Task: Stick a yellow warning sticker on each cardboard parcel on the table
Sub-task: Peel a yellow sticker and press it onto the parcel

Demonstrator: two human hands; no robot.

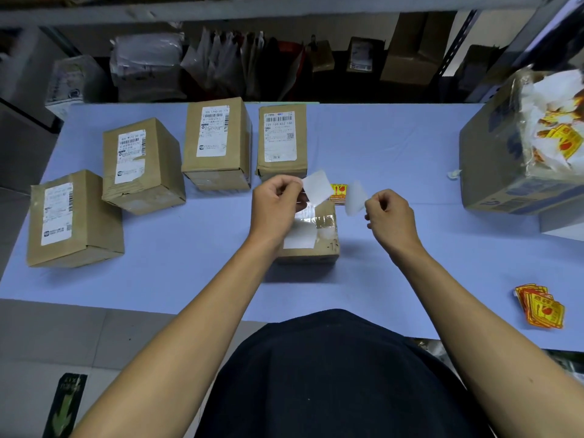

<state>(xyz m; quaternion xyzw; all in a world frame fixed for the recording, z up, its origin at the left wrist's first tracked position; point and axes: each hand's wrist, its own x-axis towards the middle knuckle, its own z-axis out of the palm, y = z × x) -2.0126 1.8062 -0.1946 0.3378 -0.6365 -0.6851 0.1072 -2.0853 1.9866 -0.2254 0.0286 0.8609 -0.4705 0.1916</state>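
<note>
Sticker (317, 187) and backing (356, 199) were pinched apart by left fingers (292, 187) and right fingers (370, 203) over the parcel (319, 245), ready for pressing down.

Matt brown cardboard parcels (143, 165) bear white paper labels on a smooth lilac table (395, 137). Glossy tape (322, 220) crosses the nearest parcel (319, 245).

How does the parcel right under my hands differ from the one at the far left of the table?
The parcel under the hands lies low and flat, partly hidden by the left hand; the far-left parcel stands taller and in full view. The near one's top shows shiny clear tape and a blank white patch; the far-left one carries a printed shipping label. Both are brown cardboard on the blue table, and neither shows a yellow sticker.
</note>
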